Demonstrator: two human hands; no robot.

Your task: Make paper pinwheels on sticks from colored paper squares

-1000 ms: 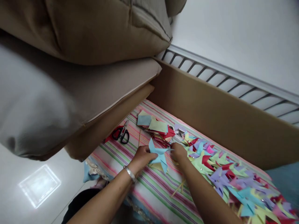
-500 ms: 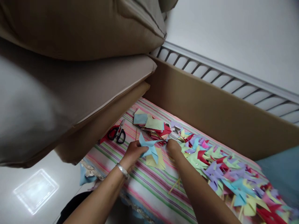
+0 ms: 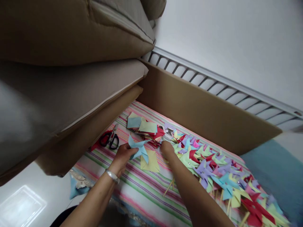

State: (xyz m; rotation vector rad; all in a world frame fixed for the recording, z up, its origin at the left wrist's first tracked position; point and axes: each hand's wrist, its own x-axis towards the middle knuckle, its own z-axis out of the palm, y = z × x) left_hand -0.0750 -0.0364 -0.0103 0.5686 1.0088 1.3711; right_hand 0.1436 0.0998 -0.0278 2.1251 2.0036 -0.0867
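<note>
My left hand (image 3: 123, 156), with a silver bangle at the wrist, is closed on a light blue paper pinwheel (image 3: 139, 148) held just above the striped cloth (image 3: 146, 186). A yellow paper square (image 3: 149, 161) lies flat under the pinwheel. My right hand (image 3: 167, 149) reaches past it to the edge of a stack of coloured paper squares (image 3: 144, 127); its fingers are curled and hidden, so what they hold I cannot make out. A long heap of finished pinwheels (image 3: 213, 171) in several colours runs to the right.
Black-and-red scissors (image 3: 109, 139) lie on the cloth left of the paper stack. Thin wooden sticks (image 3: 168, 186) lie near my right forearm. A brown cardboard wall (image 3: 201, 110) stands behind the cloth. A beige sofa cushion (image 3: 71, 85) overhangs the left. White tiled floor shows at the lower left.
The view has swung, so everything sits further left and lower. The yellow square under the blue pinwheel is now more exposed. Both hands keep their places by the pinwheel and paper stack.
</note>
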